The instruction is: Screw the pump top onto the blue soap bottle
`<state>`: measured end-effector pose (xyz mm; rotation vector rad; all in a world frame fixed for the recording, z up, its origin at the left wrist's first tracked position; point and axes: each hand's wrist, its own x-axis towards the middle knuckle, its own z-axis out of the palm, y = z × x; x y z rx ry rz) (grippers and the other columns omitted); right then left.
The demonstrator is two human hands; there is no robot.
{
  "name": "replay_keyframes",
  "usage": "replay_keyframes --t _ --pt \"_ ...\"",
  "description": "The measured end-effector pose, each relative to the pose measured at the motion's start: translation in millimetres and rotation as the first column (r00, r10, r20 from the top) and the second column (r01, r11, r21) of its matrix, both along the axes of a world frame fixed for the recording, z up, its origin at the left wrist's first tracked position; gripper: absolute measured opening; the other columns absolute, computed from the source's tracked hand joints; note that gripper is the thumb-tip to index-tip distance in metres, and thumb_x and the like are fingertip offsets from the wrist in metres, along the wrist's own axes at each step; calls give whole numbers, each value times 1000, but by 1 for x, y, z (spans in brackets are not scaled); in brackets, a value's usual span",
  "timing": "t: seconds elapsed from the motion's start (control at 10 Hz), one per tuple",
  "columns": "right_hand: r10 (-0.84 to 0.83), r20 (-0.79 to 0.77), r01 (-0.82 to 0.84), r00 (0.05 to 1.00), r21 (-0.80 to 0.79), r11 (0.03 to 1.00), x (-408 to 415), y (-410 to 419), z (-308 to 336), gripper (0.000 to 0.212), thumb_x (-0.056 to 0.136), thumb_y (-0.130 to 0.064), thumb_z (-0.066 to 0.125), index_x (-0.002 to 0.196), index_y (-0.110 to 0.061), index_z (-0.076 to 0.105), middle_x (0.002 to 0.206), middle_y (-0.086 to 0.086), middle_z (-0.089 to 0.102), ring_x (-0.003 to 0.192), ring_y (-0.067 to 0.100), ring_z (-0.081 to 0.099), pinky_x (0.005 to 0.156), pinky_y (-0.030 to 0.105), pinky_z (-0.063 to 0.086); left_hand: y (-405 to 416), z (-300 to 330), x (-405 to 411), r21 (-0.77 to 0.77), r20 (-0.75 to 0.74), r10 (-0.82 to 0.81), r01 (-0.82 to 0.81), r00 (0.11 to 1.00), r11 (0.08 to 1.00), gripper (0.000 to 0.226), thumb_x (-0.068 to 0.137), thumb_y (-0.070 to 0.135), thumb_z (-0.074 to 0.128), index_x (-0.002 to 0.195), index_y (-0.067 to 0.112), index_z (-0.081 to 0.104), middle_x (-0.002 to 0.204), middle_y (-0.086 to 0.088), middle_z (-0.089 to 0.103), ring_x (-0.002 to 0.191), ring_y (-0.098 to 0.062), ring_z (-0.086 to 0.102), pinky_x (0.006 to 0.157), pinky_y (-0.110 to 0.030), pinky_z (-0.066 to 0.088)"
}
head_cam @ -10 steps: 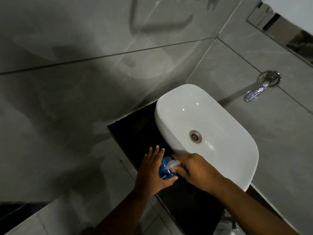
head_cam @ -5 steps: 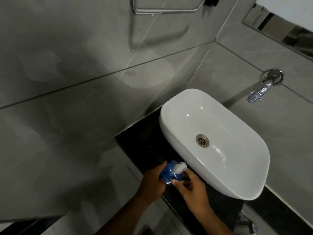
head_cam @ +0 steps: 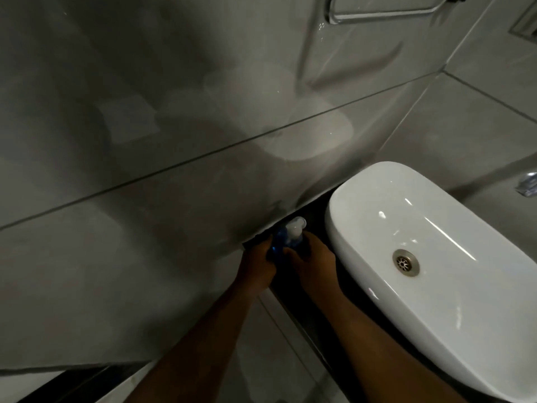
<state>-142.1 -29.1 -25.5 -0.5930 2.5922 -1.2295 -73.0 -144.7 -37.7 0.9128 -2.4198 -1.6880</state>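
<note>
The blue soap bottle [head_cam: 278, 245] stands on the dark counter [head_cam: 315, 212], close to the grey tiled wall and left of the basin. Its white pump top [head_cam: 295, 225] sits on the neck, nozzle pointing up and right. My left hand [head_cam: 257, 264] wraps the bottle's left side. My right hand [head_cam: 312, 261] holds the bottle from the right, fingers near the collar below the pump. The lower part of the bottle is hidden by both hands.
A white oval basin [head_cam: 436, 269] with a metal drain [head_cam: 406, 262] fills the right side. A chrome tap [head_cam: 527, 184] juts from the wall at the far right. A chrome towel rail [head_cam: 380, 13] hangs on the wall above.
Both hands have carried the bottle farther back along the counter, toward the wall. The view has swung left, so the basin now sits at the right.
</note>
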Motion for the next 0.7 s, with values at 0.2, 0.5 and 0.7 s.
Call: replay_keyframes --t 0.2,0.5,0.7 --pt "59 -13 -59 998 23 998 -18 -21 -1 31 82 -28 73 111 -27 62 95 -15 59 86 5 56 67 12 39 -12 3 -5 -71 7 7 -6 1000 997 45 92 7 48 134 25 47 128 -11 59 115 -28 54 83 -17 34" --pt "115 44 -119 992 94 988 -16 -18 10 35 82 -26 73 114 -23 60 106 -4 67 92 11 60 75 22 43 -10 9 0 -107 2 -6 6 1000 994 40 90 7 55 127 21 53 122 -9 62 112 -27 56 80 -18 36" --pt "33 -72 -41 997 -122 992 -9 0 87 14 85 -46 63 93 -35 67 83 -12 68 83 11 67 67 12 49 -23 20 22 -232 101 -56 78 993 970 54 88 14 56 138 24 39 138 -9 50 125 -29 46 104 -40 40"
